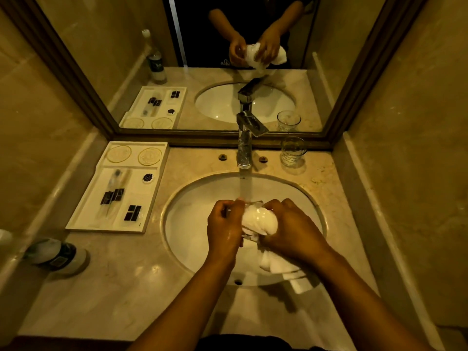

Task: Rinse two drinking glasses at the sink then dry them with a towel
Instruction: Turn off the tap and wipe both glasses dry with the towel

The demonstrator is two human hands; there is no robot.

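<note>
Towel-stuffed glass [249, 234] between left hand [224, 225] and right hand [291, 229]

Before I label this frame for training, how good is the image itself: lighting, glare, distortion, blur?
Head view: dim, yellow-tinted light; wide-angle bending bows the mirror frame and counter edges; glare spots shine on the sink basin and faucet; the white towel is overexposed, hiding the glass the hands wrap; the running water blurs; the bottle at the left edge is soft and stretched.
</note>
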